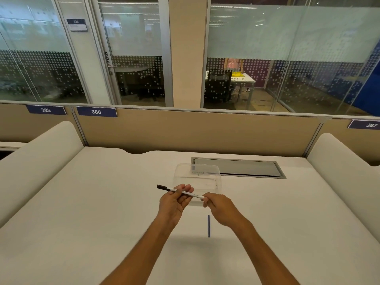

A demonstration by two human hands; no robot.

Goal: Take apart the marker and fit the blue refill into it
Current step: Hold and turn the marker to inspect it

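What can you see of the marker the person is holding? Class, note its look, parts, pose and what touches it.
The marker is a slim white pen-like barrel, apparently plastic, with small print along it and a black cap at its far left end. It is held in the air above the white desk, in front of a clear plastic container, slanting down from upper left to lower right. The left hand grips its middle; the right hand pinches its right end. It looks still assembled.
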